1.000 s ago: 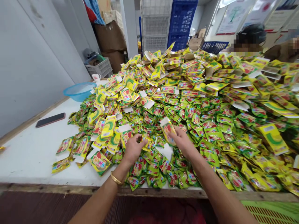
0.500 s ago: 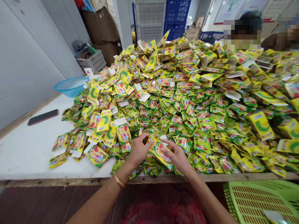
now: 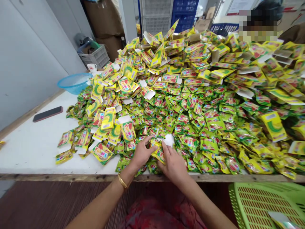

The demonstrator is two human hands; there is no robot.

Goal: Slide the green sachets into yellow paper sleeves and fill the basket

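Near the table's front edge, my left hand [image 3: 142, 153] pinches the left side of a small yellow box [image 3: 157, 150]. My right hand [image 3: 174, 163] is wrapped round the right end of that same box, its fingers covering much of it. Around both hands lies a heap of green sachets [image 3: 209, 143]. To the left of my left hand are yellow boxes with white flaps, one of them [image 3: 128, 131] standing out close by and another [image 3: 102, 152] lying nearer the front.
A dark phone [image 3: 48, 114] and a blue basket [image 3: 74, 83] are on the white table [image 3: 26, 152] at the left. More yellow boxes [image 3: 273, 126] pile up behind and right. A green basket [image 3: 264, 203] stands below the table edge. Another person's head [image 3: 264, 19] shows behind the pile.
My right hand has turned and closed further over the box, which now shows less between my hands. The view has shifted slightly, so the pile appears higher and further right.
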